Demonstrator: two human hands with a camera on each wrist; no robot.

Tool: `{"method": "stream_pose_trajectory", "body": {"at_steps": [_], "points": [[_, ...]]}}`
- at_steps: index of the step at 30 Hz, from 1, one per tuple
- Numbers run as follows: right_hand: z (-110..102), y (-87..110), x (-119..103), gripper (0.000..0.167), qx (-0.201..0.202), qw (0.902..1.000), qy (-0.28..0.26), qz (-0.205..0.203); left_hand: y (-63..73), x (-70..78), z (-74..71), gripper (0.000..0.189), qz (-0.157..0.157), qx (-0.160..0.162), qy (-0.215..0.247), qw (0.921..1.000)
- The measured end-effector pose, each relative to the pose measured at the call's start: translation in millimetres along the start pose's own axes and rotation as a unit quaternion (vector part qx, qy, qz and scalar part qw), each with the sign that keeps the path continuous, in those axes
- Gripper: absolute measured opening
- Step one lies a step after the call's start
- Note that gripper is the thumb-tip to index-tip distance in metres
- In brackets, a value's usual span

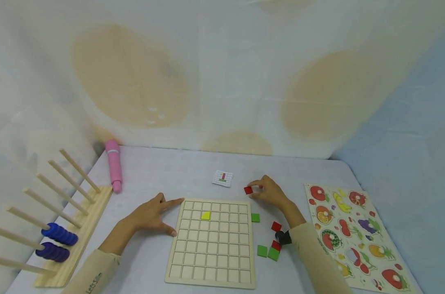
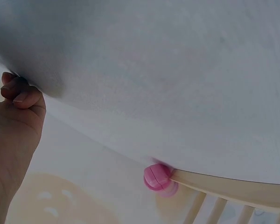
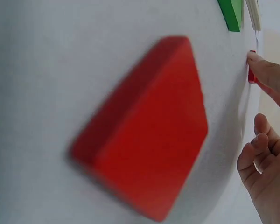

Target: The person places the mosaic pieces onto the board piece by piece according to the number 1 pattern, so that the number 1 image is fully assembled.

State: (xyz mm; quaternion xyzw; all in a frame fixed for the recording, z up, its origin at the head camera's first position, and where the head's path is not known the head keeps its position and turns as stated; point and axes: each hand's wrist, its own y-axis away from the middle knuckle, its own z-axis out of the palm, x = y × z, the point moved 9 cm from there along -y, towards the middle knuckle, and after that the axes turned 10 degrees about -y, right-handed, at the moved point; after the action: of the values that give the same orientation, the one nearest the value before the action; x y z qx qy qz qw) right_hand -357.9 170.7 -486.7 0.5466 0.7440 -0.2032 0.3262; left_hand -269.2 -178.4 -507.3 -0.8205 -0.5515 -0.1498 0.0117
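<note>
A wooden grid board (image 1: pixel 211 247) lies on the table, with a yellow piece (image 1: pixel 205 215) with one rounded corner in a cell of its second row. My left hand (image 1: pixel 149 214) rests at the board's left side, index finger at the upper corner and thumb lower on the edge. Beyond the board's upper right corner, my right hand (image 1: pixel 269 192) pinches a small red square tile (image 1: pixel 248 190) between thumb and index finger. A pattern card (image 1: pixel 223 178) lies just to the left of that tile. In the right wrist view, another red tile (image 3: pixel 149 135) looms close up.
Green tiles (image 1: pixel 262 250) and red tiles (image 1: pixel 276 226) lie right of the board, some beside my right wrist. A fruit puzzle board (image 1: pixel 343 220) is at the right. On the left stand a peg rack (image 1: pixel 92 220) with blue and purple rings and a pink tube-shaped object (image 1: pixel 114 165).
</note>
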Motion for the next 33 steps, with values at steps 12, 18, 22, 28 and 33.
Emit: {"method": "stream_pose_trajectory", "body": {"at_steps": [12, 18, 22, 28, 33], "points": [[1.1, 7.8, 0.3, 0.018, 0.044, 0.9986, -0.020, -0.021, 0.1, 1.7, -2.3, 0.107, 0.003, 0.002, 0.001, 1.0000], [0.1, 14.9, -7.2, 0.021, 0.054, 0.9972, -0.040, -0.033, 0.9, 2.1, -3.0, 0.107, 0.003, 0.002, 0.003, 1.0000], [4.0, 21.7, -18.6, 0.021, 0.048, 0.9962, -0.055, -0.046, 1.5, 2.2, -2.9, 0.108, 0.003, 0.002, 0.002, 1.0000], [18.7, 33.3, -42.5, 0.020, 0.011, 0.9934, -0.063, -0.096, 1.3, 1.8, -3.2, 0.107, 0.003, 0.005, 0.001, 1.0000], [30.9, 40.3, -57.7, 0.019, -0.010, 0.9907, -0.083, -0.107, 0.9, 1.6, -2.7, 0.108, 0.003, 0.004, 0.003, 1.0000]]}}
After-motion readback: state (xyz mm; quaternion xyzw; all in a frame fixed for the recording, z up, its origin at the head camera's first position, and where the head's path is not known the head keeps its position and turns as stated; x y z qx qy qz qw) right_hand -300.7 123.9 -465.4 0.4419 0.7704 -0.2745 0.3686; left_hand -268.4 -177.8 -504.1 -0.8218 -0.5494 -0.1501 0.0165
